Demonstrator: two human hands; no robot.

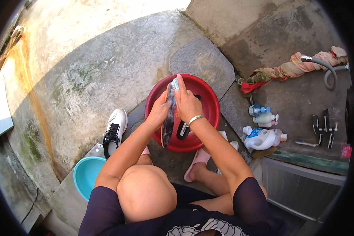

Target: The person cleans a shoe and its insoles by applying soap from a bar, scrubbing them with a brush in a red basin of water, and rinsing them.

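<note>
My left hand [159, 110] grips a dark shoe [167, 128] with orange edging, tilted on its side above a red plastic basin [213, 118]. Whitish suds streak the shoe's surface. Between the fingers of my right hand [188, 106] is a scrub brush [176, 84] with a pale blue back; its white bristles meet the shoe's upper end. The index finger lies stretched along the brush. Inside the basin, partly hidden by my right wrist, rests a black insole-like piece [183, 131] bearing writing.
Left of the basin stand a white sneaker [116, 126] with black laces and a turquoise basin [87, 177]. At right are a white detergent jug [261, 141], pump bottles [264, 118], a slim brush [306, 143], a twisted cloth [292, 69] and a grey hose [327, 66].
</note>
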